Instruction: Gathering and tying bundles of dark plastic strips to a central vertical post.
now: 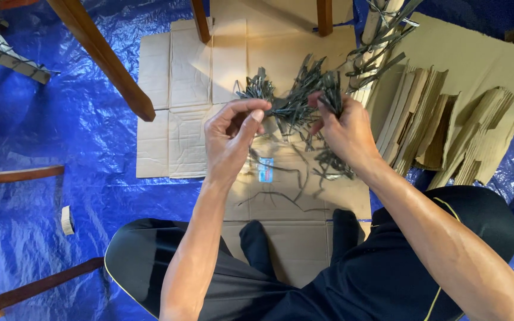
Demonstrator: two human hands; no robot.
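Both hands, left point(228, 139) and right point(345, 132), pinch dark strips point(295, 107) (fingers clenched) above cardboard point(185, 77).

both forearms reach forward, left hand point(231, 139) and right hand point(345, 132) pinching, fingers curled.

blue tarp point(78, 119), brown cardboard point(185, 77), dark-green strips point(295, 101)

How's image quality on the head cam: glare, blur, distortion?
Head view: even daylight, soft sheen on the blue tarp but no harsh glare; left hand, right hand and the dark strips they hold look reasonably sharp; wide-angle stretch bends the wooden leg and the forearms near the edges.
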